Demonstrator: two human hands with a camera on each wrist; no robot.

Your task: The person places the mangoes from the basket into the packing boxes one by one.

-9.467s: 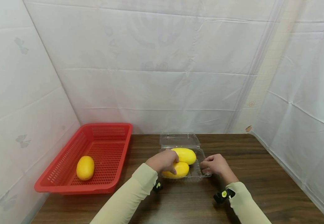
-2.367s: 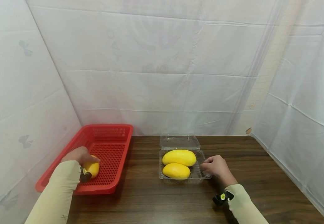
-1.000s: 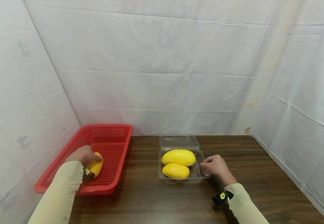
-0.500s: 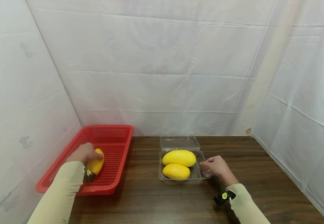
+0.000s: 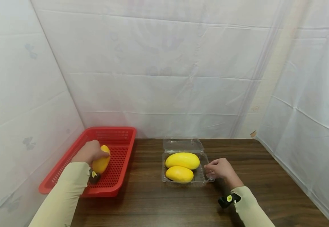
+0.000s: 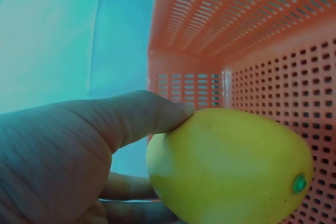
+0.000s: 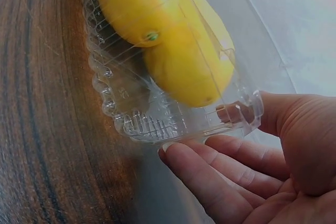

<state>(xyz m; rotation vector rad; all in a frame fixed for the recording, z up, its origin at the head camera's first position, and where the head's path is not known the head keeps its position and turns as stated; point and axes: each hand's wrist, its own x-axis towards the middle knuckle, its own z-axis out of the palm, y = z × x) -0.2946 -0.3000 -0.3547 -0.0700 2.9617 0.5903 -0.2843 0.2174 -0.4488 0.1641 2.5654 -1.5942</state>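
Observation:
In the head view my left hand (image 5: 90, 152) is inside the red plastic basket (image 5: 120, 176) and grips a yellow mango (image 5: 101, 163). The left wrist view shows the thumb along one side of this mango (image 6: 231, 166) and fingers under the other; its green stem end points away from the palm. My right hand (image 5: 220, 169) pinches the right edge of a clear plastic clamshell box (image 5: 199, 175), thumb inside the wall and fingers outside. Two more mangoes lie side by side in the box, a longer rear mango (image 5: 182, 160) and a front mango (image 5: 179, 174).
The box's clear lid (image 5: 182, 145) is folded back toward the white sheet (image 5: 164, 94) that hangs behind. A brown wood-grain table (image 5: 150, 201) carries basket and box. White sheeting also stands at left and right.
Earlier my left hand was at the front mango in the box; it then went to the basket and took hold of the mango there. Lately it has shifted that mango slightly right and back.

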